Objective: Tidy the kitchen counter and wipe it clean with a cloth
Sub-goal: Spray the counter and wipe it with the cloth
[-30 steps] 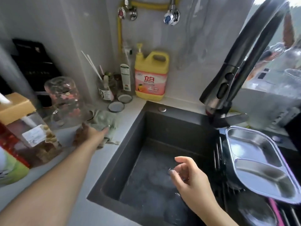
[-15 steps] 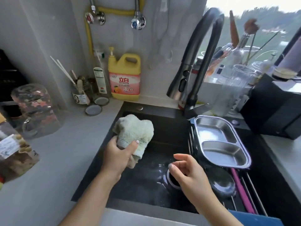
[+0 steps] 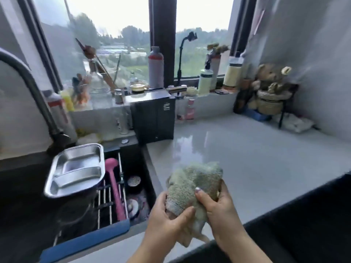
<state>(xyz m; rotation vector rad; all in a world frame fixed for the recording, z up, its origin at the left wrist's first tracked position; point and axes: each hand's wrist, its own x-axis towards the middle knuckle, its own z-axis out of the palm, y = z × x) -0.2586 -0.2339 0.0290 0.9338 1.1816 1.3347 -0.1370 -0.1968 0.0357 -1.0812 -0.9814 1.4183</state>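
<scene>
One fuzzy green cloth (image 3: 195,177), bunched, gripped by left hand (image 3: 167,217) and right hand (image 3: 220,211) over glossy pale tabletop (image 3: 256,149); one divided steel tray (image 3: 81,158) nearby.

both hands (image 3: 167,215) gripping green cloth (image 3: 195,179), counter (image 3: 256,154) below

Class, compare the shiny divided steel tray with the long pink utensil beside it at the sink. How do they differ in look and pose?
The shiny divided steel tray is broad, silvery and split into compartments; the long pink utensil is narrow, matte and one piece. The tray sits raised and tilted on something dark; the utensil lies lower, along the wire rack bars. Both sit side by side, untouched.
</scene>
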